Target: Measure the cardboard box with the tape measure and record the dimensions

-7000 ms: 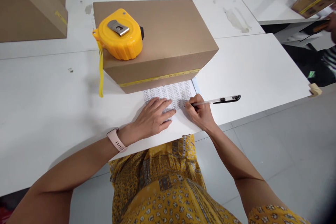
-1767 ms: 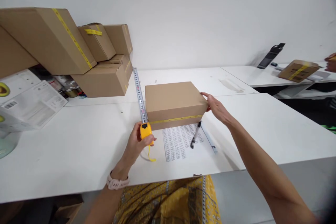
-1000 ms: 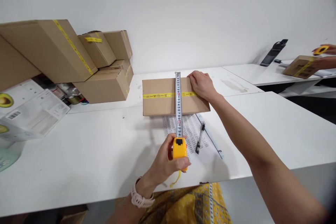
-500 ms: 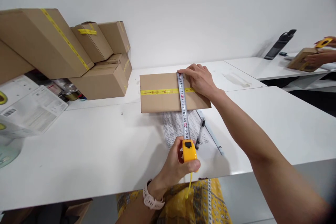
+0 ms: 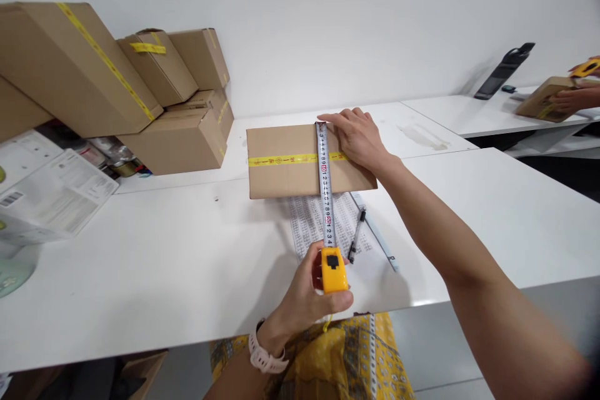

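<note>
My left hand (image 5: 312, 290) is closed around a yellow tape measure (image 5: 334, 270) near the table's front edge. Its metal blade (image 5: 324, 184) is drawn out away from me, lying across the top of a brown cardboard box (image 5: 284, 180) with yellow printed tape. My right hand (image 5: 359, 137) grips the box at its far right side, the index finger stretched to the blade's end at the far edge. Part of that grip is hidden behind the box. Under and in front of the box lie a printed sheet (image 5: 307, 225) and a black-and-clear pen (image 5: 357, 237).
Several taped cardboard boxes (image 5: 173, 144) are stacked at the left, behind a white printed carton (image 5: 56, 200). A dark bottle (image 5: 504, 72) stands at the back right. Beyond it, a co-worker's hand (image 5: 579, 99) is on another box (image 5: 546, 99) with a yellow tape measure (image 5: 587, 67).
The tape measure and my left hand have shifted slightly left, so the blade slants less. My right hand stays at the box's far edge. The whole view has moved a little.
</note>
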A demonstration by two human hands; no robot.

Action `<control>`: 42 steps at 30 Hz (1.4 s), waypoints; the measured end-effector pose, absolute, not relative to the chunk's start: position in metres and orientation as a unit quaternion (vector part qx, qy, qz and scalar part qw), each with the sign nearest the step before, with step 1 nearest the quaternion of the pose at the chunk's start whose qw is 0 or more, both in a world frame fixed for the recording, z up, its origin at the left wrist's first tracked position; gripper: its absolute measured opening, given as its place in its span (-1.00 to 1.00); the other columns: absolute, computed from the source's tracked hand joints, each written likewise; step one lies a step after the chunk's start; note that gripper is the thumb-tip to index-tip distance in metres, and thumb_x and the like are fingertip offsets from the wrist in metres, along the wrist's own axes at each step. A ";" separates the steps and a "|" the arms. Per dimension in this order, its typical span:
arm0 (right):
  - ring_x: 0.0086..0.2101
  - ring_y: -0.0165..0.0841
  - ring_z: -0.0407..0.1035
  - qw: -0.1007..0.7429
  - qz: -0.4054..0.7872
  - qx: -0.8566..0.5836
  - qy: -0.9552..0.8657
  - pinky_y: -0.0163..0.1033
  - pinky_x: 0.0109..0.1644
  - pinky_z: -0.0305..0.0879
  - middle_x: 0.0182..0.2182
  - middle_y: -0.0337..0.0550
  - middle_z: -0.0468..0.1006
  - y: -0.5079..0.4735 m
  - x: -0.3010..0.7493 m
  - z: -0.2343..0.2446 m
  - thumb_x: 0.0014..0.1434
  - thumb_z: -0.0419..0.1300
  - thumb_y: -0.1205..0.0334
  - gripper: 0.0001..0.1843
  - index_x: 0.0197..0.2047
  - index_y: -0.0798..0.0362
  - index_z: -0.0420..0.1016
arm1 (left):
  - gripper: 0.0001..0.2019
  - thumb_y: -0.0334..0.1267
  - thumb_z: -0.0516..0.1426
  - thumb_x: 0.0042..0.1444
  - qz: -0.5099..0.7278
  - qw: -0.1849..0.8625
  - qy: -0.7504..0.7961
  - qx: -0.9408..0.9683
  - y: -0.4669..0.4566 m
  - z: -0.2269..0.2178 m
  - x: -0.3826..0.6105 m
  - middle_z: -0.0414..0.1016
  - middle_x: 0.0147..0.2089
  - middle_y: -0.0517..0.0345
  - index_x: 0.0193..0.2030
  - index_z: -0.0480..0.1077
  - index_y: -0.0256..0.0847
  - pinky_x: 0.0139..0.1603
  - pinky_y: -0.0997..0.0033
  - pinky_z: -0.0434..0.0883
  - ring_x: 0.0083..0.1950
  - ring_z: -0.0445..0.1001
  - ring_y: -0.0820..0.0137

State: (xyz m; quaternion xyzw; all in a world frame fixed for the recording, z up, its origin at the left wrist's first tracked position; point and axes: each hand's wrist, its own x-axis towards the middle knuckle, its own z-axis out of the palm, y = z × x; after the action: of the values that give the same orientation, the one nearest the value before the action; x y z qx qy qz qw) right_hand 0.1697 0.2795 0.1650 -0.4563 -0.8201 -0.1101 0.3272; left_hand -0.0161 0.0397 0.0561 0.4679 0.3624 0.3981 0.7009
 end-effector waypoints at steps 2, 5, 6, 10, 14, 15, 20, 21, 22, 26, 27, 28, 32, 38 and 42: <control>-0.10 -0.05 0.31 0.338 -0.099 -0.467 -0.811 0.05 0.02 0.18 -0.11 -0.01 0.57 0.283 0.169 0.165 0.47 -0.25 0.16 -0.49 0.24 -0.15 0.41 | -0.32 -0.11 0.45 -0.06 0.406 0.701 0.346 0.474 0.033 0.055 -0.022 0.41 0.19 -0.03 0.16 0.26 -0.04 -0.10 0.25 0.50 -0.07 0.57 0.25; -0.10 -0.05 0.33 0.346 -0.075 -0.483 -0.801 0.07 0.03 0.17 -0.09 -0.02 0.60 0.289 0.167 0.166 0.46 -0.24 0.17 -0.53 0.09 -0.11 0.47 | -0.25 -0.16 0.47 -0.13 0.424 0.669 0.349 0.500 0.023 0.058 -0.032 0.40 0.23 -0.02 0.19 0.27 -0.01 -0.06 0.26 0.51 0.03 0.54 0.19; -0.10 -0.05 0.34 0.346 -0.068 -0.489 -0.798 0.07 0.04 0.17 -0.08 -0.02 0.61 0.289 0.166 0.167 0.46 -0.22 0.16 -0.55 0.03 -0.10 0.49 | -0.24 -0.16 0.48 -0.14 0.433 0.655 0.357 0.506 0.021 0.061 -0.035 0.39 0.24 -0.01 0.20 0.26 0.01 -0.05 0.27 0.52 0.04 0.53 0.18; -0.07 -0.04 0.35 0.356 -0.086 -0.499 -0.786 0.08 0.06 0.16 -0.10 0.02 0.61 0.268 0.164 0.166 0.43 -0.05 -0.01 -0.63 -0.04 -0.05 0.52 | -0.27 -0.09 0.45 -0.07 0.527 0.569 0.383 0.502 0.016 0.077 -0.057 0.42 0.21 -0.01 0.22 0.25 0.01 -0.08 0.24 0.57 -0.03 0.57 0.20; -0.06 -0.07 0.34 0.390 -0.155 -0.473 -0.775 0.04 0.05 0.17 -0.08 -0.01 0.60 0.219 0.169 0.142 0.39 0.06 -0.14 -0.59 0.02 -0.02 0.50 | -0.28 -0.02 0.41 -0.01 0.625 0.449 0.412 0.489 0.019 0.086 -0.085 0.48 0.15 0.00 0.24 0.23 -0.04 0.02 0.13 0.61 -0.09 0.63 0.22; -0.06 -0.09 0.34 0.401 -0.173 -0.465 -0.770 0.03 0.05 0.17 -0.07 -0.02 0.60 0.204 0.170 0.132 0.38 0.08 -0.14 -0.60 0.02 -0.02 0.49 | -0.29 -0.04 0.40 0.00 0.628 0.432 0.421 0.491 0.020 0.084 -0.090 0.49 0.14 0.00 0.25 0.23 -0.06 0.05 0.10 0.61 -0.09 0.63 0.23; -0.02 -0.16 0.40 0.433 -0.222 -0.393 -0.780 -0.02 0.09 0.21 -0.01 -0.05 0.61 0.143 0.175 0.083 0.34 0.23 0.01 -0.69 0.08 -0.04 0.45 | -0.31 -0.13 0.37 0.01 0.580 0.440 0.433 0.531 0.013 0.065 -0.098 0.49 0.13 0.04 0.26 0.22 -0.02 -0.03 0.19 0.62 -0.09 0.63 0.25; 0.00 -0.16 0.41 0.431 -0.215 -0.383 -0.788 -0.01 0.13 0.21 0.01 -0.05 0.61 0.135 0.177 0.079 0.34 0.25 0.06 -0.69 0.10 -0.05 0.45 | -0.30 -0.13 0.36 0.00 0.554 0.459 0.433 0.543 0.008 0.062 -0.097 0.48 0.14 0.03 0.26 0.22 -0.01 -0.05 0.22 0.61 -0.09 0.62 0.25; 0.03 -0.16 0.42 0.432 -0.199 -0.382 -0.792 0.01 0.16 0.20 0.02 -0.06 0.61 0.129 0.179 0.078 0.35 0.24 0.09 -0.71 0.11 -0.06 0.45 | -0.29 -0.14 0.36 -0.03 0.517 0.481 0.433 0.560 0.003 0.060 -0.094 0.47 0.14 0.02 0.27 0.21 -0.02 -0.07 0.24 0.60 -0.08 0.61 0.25; -0.08 -0.20 0.49 0.534 -0.026 -0.413 -0.737 0.04 0.08 0.29 -0.06 -0.10 0.63 0.120 0.193 0.104 0.46 0.03 -0.01 -0.68 0.14 -0.12 0.45 | -0.15 -0.21 0.40 -0.20 0.303 0.522 0.454 0.656 -0.014 0.063 -0.087 0.51 0.10 0.00 0.29 0.23 -0.08 -0.01 0.20 0.55 -0.03 0.55 0.16; -0.14 -0.22 0.50 0.577 0.036 -0.406 -0.708 0.02 0.00 0.33 -0.11 -0.10 0.63 0.119 0.197 0.115 0.47 -0.05 -0.09 -0.60 0.17 -0.12 0.44 | -0.11 -0.22 0.41 -0.23 0.251 0.513 0.461 0.679 -0.017 0.065 -0.086 0.53 0.08 0.01 0.31 0.24 -0.08 0.03 0.17 0.54 -0.01 0.54 0.14; -0.23 -0.24 0.50 0.615 0.095 -0.390 -0.678 -0.01 -0.10 0.36 -0.16 -0.10 0.62 0.118 0.201 0.126 0.46 -0.11 -0.17 -0.51 0.20 -0.13 0.42 | -0.08 -0.22 0.42 -0.25 0.205 0.502 0.463 0.701 -0.019 0.067 -0.086 0.54 0.07 0.02 0.33 0.23 -0.08 0.07 0.14 0.52 0.00 0.54 0.12; -0.55 -0.36 0.27 0.694 0.187 -0.355 -0.598 -0.17 -0.47 0.18 -0.51 -0.21 0.46 0.106 0.208 0.153 0.43 0.03 -0.16 -0.57 0.04 -0.06 0.56 | -0.03 -0.17 0.42 -0.24 0.094 0.482 0.442 0.750 -0.022 0.070 -0.085 0.51 0.18 -0.04 0.38 0.21 -0.07 0.23 -0.01 0.44 0.12 0.51 0.02; -0.63 -0.46 0.16 0.681 0.110 -0.424 -0.587 -0.27 -0.58 0.06 -0.60 -0.32 0.34 0.058 0.178 0.119 0.47 0.05 0.19 -0.74 -0.22 -0.03 0.53 | 0.09 -0.19 0.44 -0.18 0.146 0.564 0.458 0.671 -0.021 0.067 -0.078 0.41 0.30 -0.09 0.48 -0.02 -0.02 0.24 0.01 0.45 0.23 0.47 0.04; -0.53 -0.42 0.32 0.569 0.065 -0.304 -0.762 -0.28 -0.53 0.23 -0.49 -0.23 0.45 0.033 0.154 0.076 0.47 -0.05 0.29 -0.72 -0.01 0.02 0.49 | -0.13 -0.12 0.43 -0.09 0.225 0.537 0.450 0.677 -0.020 0.062 -0.074 0.40 0.31 -0.06 0.36 0.17 -0.02 0.24 0.07 0.46 0.28 0.44 0.05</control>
State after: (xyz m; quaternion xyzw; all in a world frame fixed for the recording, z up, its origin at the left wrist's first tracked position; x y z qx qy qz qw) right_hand 0.1542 0.0334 0.0763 -0.3040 -0.7615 0.0647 0.5687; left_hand -0.0737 -0.0199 0.0622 0.6771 0.4503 0.2249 0.5368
